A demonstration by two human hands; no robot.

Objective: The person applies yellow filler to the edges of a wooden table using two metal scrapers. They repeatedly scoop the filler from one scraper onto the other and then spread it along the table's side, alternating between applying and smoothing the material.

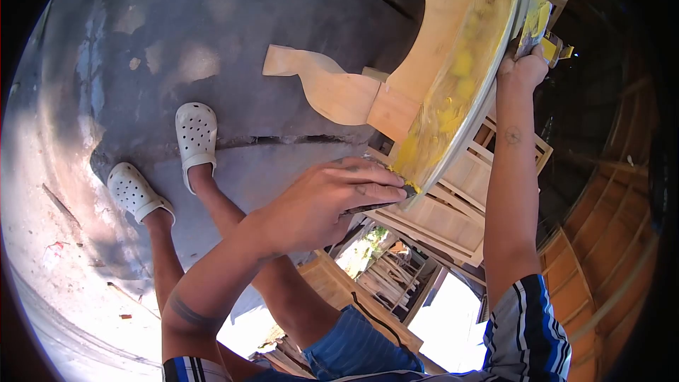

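A curved pale wooden piece (417,78) carries a broad band of yellow filler (460,64) along its rounded edge. A curved wooden leg (339,95) joins it on the left. My left hand (346,187) is closed on a dark, flat scraper (378,205), fingers pressed on it at the lower end of the yellow band. Yellow paste clings around the fingertips there. My right hand (525,69), at the far side of the wooden piece, is closed around a flat blade smeared with yellow filler (534,22). Its grip is partly hidden.
Slatted wooden furniture parts (453,205) stand behind the work, with a wooden panel (336,283) lower down. A yellow-smeared object (555,49) is beside my right hand. My feet, in white clogs (196,131), stand on a cracked concrete floor (254,7). Orange-brown panels (601,290) line the right.
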